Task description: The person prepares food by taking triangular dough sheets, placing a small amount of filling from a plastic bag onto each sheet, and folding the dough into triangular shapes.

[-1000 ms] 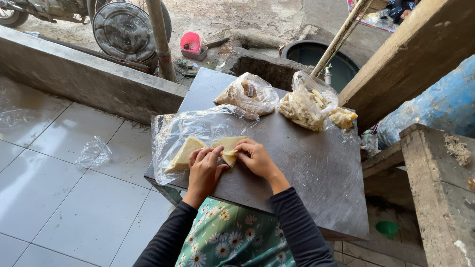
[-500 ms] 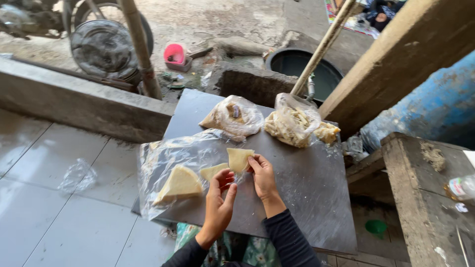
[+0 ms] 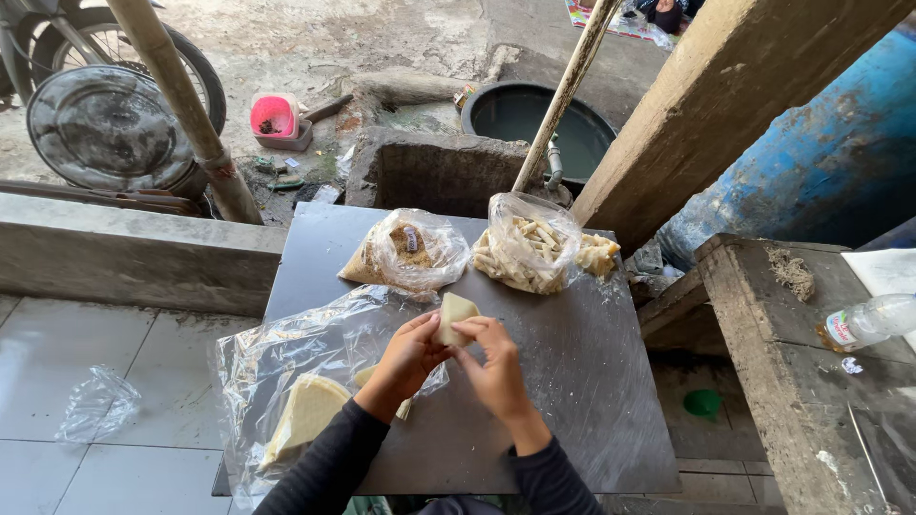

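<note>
Change since earlier frame: both hands had risen from the clear plastic sheet (image 3: 315, 353) toward mid-table, and one pale folded wrapper piece (image 3: 453, 318) had been lifted away from the stack.
Left hand (image 3: 405, 360): fingers were curled, with thumb and fingertips pinching the lower left edge of the wrapper piece.
Right hand (image 3: 494, 370): fingers were bent, with fingertips gripping the right side of the same piece; the palm faced down.
Held piece: it was cream-coloured and roughly triangular, it stood tilted between the two hands, and its upper corner projected above the fingers, clear of the table (image 3: 582, 381).
Position relative to hands: the piece sat between and slightly above both hands and touched each.
Remaining wrappers: a larger pale triangular stack (image 3: 307, 413) lay on the plastic sheet, down and left of the left hand and apart from it; a smaller piece (image 3: 365, 377) was partly hidden under the left wrist.
Table: it was a dark grey flat slab, with the plastic sheet overhanging its left edge.
Far side of table: a clear bag of brown filling (image 3: 412, 250) lay left of a clear bag of pale strips (image 3: 528, 250); they lay near each other, well apart from the hands.
Floor: a crumpled plastic bag (image 3: 95, 405) lay on the tiles to the left.
Right surface: a plastic bottle (image 3: 870, 322) lay on its side.
</note>
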